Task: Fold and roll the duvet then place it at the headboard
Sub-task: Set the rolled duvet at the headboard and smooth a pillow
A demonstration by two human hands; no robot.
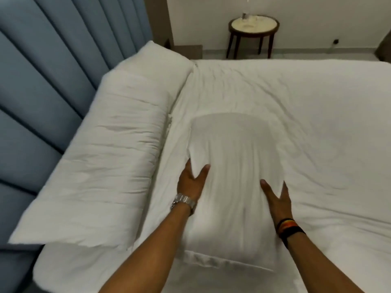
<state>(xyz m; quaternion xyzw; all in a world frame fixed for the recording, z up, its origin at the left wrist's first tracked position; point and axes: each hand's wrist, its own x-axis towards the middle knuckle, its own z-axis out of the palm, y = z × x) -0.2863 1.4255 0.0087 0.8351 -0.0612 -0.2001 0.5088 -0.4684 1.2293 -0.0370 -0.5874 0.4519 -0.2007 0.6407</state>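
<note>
The white duvet (pixel 110 149), folded into a long thick roll, lies along the blue padded headboard (pixel 42 81) on the left. A white pillow (pixel 232 166) is held between my hands over the bed's white sheet (pixel 317 123), blurred by motion. My left hand (pixel 191 180), with a metal watch at the wrist, grips the pillow's left side with thumb on top. My right hand (pixel 275 199), with dark bands at the wrist, grips its right side. The fingers of both hands are hidden behind the pillow.
A small round side table (pixel 254 26) with a pale top stands on the floor beyond the bed's far edge, against the white wall. The bed's sheet stretches wide to the right.
</note>
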